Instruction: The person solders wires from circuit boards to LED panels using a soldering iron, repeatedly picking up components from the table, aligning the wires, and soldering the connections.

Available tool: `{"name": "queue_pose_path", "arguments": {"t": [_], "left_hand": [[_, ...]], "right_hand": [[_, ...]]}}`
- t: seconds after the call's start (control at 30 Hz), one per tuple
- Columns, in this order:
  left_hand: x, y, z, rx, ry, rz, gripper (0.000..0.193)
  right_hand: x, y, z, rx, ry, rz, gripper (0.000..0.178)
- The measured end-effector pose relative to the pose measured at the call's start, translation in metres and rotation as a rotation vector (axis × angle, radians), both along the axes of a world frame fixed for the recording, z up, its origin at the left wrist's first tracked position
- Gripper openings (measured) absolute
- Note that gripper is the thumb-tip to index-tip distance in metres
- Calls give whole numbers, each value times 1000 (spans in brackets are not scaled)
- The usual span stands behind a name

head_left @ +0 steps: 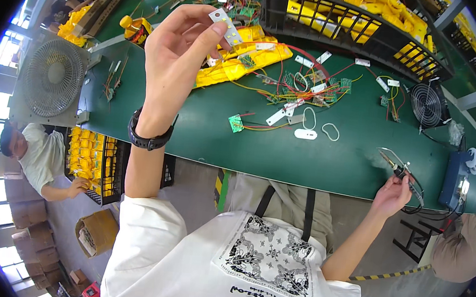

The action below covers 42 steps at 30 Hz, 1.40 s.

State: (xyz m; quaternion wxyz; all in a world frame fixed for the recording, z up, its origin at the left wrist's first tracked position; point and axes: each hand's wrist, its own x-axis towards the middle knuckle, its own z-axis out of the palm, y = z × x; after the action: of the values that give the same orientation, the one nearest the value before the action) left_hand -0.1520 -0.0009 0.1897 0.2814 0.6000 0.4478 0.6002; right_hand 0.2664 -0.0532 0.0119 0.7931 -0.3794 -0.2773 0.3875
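My left hand point(173, 52) is raised over the table, its thumb and fingers closed on a small white LED board point(226, 26) with yellow LEDs and a hole near one end. My right hand point(392, 196), low by the table's front edge, has its fingers closed around the dark handle of a soldering iron point(399, 171). The iron's tip points up and left, beside a bent metal wire stand point(398, 157). Between the hands, a green circuit board point(235, 123) with red and yellow wires lies on the green table point(194, 128), near a white oval plate point(305, 134).
Yellow packages point(245, 64) and a tangle of wired boards point(316, 90) lie farther back. A black crate point(362, 23) of yellow parts stands behind. Fans stand left point(54, 79) and right point(426, 105); a blue soldering station point(455, 181) is far right. A co-worker point(42, 157) reaches into another crate.
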Motion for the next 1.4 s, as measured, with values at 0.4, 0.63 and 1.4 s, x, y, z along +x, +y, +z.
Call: {"name": "queue_pose_path", "arguments": {"t": [0.4,0.63,1.4], "left_hand": [[-67,103,4,-18,184,272,29],[-127,202,7,192,8,493,28],[18,-14,-98,-126,799,63,11]], "right_hand": [[-2,-1,5,7,27,37,17],[-8,-4,14,-28,-5,6,17],[0,0,0,-16,-5,23,17]]}}
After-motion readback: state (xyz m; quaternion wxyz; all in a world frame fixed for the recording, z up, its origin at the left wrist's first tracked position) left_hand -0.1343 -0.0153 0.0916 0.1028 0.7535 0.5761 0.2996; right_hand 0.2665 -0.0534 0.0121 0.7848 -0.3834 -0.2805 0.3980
